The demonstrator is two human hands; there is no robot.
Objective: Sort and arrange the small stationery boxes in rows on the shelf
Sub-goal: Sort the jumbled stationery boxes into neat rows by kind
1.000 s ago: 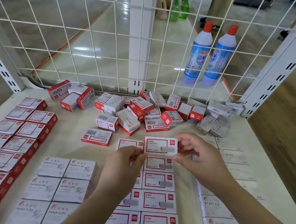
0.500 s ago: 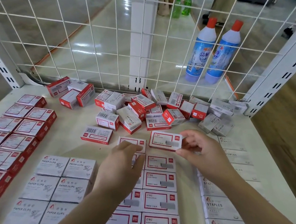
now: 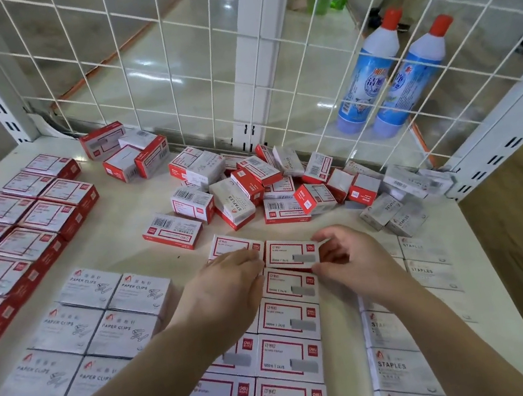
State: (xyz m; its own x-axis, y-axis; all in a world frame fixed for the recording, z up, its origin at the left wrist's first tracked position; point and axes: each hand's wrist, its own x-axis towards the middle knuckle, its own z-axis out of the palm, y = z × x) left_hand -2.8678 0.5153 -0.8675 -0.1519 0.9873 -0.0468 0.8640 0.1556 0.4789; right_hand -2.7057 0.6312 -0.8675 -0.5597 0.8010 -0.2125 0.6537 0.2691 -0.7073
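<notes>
Right hand point(image 3: 347, 261) pinches the red-bordered staple box point(image 3: 292, 254) by its right end, thumb underneath, fingers curled over the top edge. Box sits at the far end of the right red-bordered column, just beside its neighbour box point(image 3: 235, 246). Left hand point(image 3: 229, 287) lies flat, fingers straight, over the left column, fingertips touching the held box's left edge. Unsorted pile point(image 3: 262, 191) behind, near the wire grid point(image 3: 167, 76). Paper-clip boxes point(image 3: 102, 323) left, grey staples boxes point(image 3: 398, 370) right, all on the shelf point(image 3: 117, 239).
</notes>
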